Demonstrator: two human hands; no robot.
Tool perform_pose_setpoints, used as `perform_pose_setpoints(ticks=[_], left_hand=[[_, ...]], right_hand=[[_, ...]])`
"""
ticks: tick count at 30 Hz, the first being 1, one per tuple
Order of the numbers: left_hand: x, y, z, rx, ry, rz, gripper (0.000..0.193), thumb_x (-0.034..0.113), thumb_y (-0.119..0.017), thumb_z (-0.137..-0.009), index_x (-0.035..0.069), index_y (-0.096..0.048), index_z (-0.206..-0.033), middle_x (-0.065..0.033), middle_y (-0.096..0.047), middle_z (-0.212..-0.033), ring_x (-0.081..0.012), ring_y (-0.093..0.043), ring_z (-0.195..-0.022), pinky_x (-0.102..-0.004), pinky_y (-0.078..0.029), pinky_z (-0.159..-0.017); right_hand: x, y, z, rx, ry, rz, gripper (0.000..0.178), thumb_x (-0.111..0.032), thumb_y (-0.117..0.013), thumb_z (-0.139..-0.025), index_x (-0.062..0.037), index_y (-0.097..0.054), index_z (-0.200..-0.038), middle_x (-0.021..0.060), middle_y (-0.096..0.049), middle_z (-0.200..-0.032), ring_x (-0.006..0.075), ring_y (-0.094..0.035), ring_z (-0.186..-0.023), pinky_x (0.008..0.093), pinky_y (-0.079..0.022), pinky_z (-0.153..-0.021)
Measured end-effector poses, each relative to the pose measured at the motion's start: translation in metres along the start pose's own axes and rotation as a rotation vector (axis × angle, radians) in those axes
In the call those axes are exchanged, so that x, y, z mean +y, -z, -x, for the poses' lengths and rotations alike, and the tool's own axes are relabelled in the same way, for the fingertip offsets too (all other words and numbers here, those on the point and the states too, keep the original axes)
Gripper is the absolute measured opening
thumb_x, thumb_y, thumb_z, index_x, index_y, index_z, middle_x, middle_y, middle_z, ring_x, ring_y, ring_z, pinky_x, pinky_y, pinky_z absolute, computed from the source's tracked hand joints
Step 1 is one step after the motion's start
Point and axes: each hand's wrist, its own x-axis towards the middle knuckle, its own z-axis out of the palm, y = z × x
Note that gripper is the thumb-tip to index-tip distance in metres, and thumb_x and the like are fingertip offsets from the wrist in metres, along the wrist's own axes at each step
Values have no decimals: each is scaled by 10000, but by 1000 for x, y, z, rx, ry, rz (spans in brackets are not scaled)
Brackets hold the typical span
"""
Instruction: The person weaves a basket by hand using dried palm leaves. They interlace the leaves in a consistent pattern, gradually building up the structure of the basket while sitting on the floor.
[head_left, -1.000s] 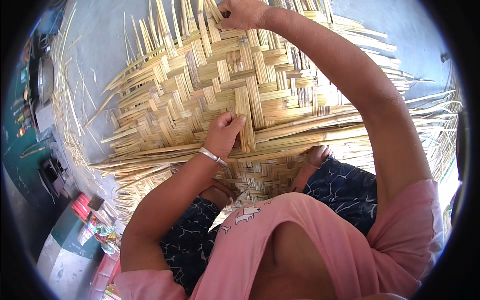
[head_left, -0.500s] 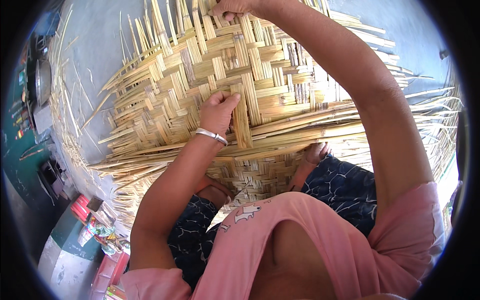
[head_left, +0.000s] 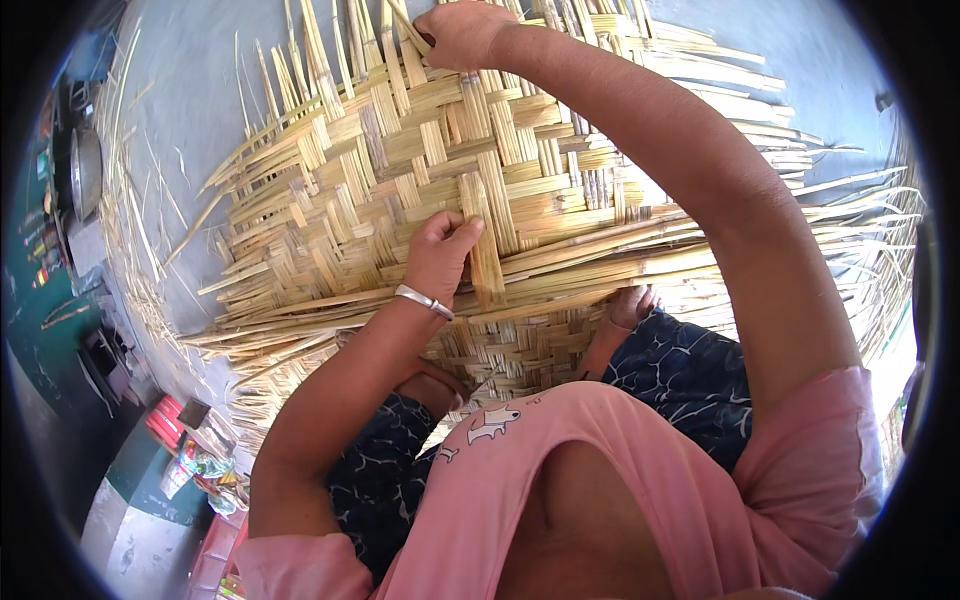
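Note:
A half-woven mat [head_left: 350,200] of flat, straw-coloured split-cane strips spreads out before me. My left hand [head_left: 440,255] pinches a wide upright strip [head_left: 486,265] between thumb and fingers, near the mat's close side. The lower end of that strip lies loose over a bundle of long strips [head_left: 600,275]. Reaching across to the far edge, my right hand [head_left: 465,35] has its fingers curled around a slanting strip end [head_left: 402,18]. Its fingertips are partly hidden.
Loose strip ends fan out at the far and right edges over the grey floor [head_left: 210,60]. My bare foot [head_left: 632,305] rests by the bundle. On the left are a metal pan [head_left: 86,172], a red box [head_left: 165,422] and coloured packets [head_left: 205,462].
My right hand has come slightly closer and its back has turned more into view. The left hand sits a little lower, still pinching the wide strip.

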Motion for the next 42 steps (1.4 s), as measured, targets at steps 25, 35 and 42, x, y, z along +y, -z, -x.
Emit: perform_pose_setpoints(ticks=[25,35,42], left_hand=[[45,8,25,-227,228,149,162,176,-656,-837,61,-583,-925,-11,-591,-739,-108,-577,-624,-231,-472,-544],[30,11,37,-396,154,-303,169,226,-644,-850,75,-594,-910,11,-607,-759,-58,-548,-632,-189,-428,-543],[12,15,37,-270,174,-341,193,260,-634,-858,81,-566,-838,7,-575,-671,-70,-563,-558,-201,-452,-458]], right_hand=[[-4,4,16,70,-17,-48,280,-315,-572,-776,-132,-650,-973,138,-650,-955,306,-608,-944,411,-480,-809],[-4,4,15,81,-8,-48,294,-324,-571,-783,-130,-650,-989,141,-647,-976,298,-605,-960,406,-475,-818],[0,4,13,109,10,-103,294,-316,-586,-768,-118,-655,-973,159,-646,-959,313,-606,-946,404,-474,-817]])
